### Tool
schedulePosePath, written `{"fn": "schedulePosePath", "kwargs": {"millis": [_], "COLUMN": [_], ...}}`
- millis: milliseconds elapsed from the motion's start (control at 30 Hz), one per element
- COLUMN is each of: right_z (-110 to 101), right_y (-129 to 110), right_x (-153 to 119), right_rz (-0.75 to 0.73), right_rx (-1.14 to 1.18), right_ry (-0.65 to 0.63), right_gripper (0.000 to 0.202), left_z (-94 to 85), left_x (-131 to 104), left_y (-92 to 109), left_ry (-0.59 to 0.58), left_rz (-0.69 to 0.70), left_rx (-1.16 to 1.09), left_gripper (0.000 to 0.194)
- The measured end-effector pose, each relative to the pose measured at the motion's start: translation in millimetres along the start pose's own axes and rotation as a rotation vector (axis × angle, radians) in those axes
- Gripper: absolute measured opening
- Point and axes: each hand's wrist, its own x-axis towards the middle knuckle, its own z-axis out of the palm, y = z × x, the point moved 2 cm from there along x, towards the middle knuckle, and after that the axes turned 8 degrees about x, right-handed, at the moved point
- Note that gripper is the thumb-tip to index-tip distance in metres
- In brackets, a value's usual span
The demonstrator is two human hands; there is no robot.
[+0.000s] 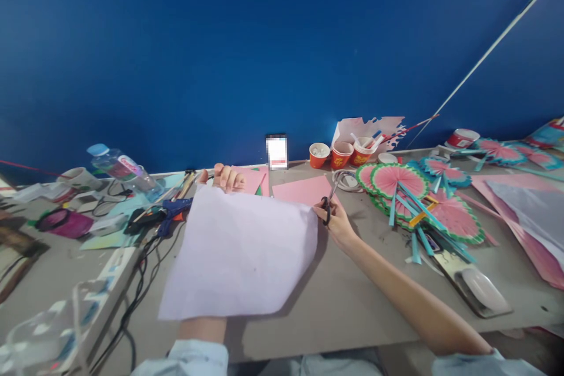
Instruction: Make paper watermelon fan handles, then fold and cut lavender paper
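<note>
A large pale lilac sheet of paper (247, 252) is held up over the table in front of me. My left hand (227, 178) grips its far edge near the left corner, with the curled fingers showing above and the wrist hidden behind the sheet. At the sheet's right corner is my right hand (337, 223), closed on a pair of scissors (326, 205) by the dark handles, the blades pointing up and away. Its fingertips also touch the paper's corner. Pink paper sheets (304, 188) lie on the table just beyond.
Watermelon-patterned paper fans (399, 182) lie on the right, near a white computer mouse (482, 289). Red paper cups (319, 155) and a phone (277, 151) stand by the blue wall. Left are a tilted plastic bottle (127, 170), black cables (141, 270) and a power strip (106, 288).
</note>
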Motion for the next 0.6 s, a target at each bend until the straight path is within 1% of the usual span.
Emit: {"fn": "schedulePosePath", "kwargs": {"millis": [67,133,233,333,433,500,533,600], "right_z": [-3,-6,-11,-17,-24,-28,-29,-30], "right_y": [0,0,-3,-6,-6,-5,-5,-6], "right_x": [3,6,11,15,21,26,28,30], "right_rz": [0.014,0.017,-0.036,-0.076,-0.068,-0.062,-0.066,-0.083], "right_rx": [-0.038,-0.064,-0.093,-0.145,-0.199,-0.225,-0.237,-0.25], "right_ry": [0.044,0.078,0.144,0.211,0.225,0.222,0.221,0.214], "right_gripper": [0.038,0.038,0.038,0.037,0.037,0.037,0.037,0.037], "left_z": [-5.5,-13.4,-26.5,-33.6,-30.5,-23.8,-19.8,-10.5], "left_x": [11,18,24,23,14,1,-7,-24], "left_y": [6,15,33,54,74,86,93,103], "left_ry": [-0.01,-0.028,-0.028,-0.025,-0.02,-0.014,0.004,0.01], "left_rz": [0.045,0.039,-0.029,0.01,0.047,0.036,0.05,0.036], "left_rx": [-0.106,-0.153,-0.027,0.153,0.374,0.549,0.632,0.692], "left_gripper": [0.028,0.03,0.03,0.032,0.035,0.037,0.035,0.023]}}
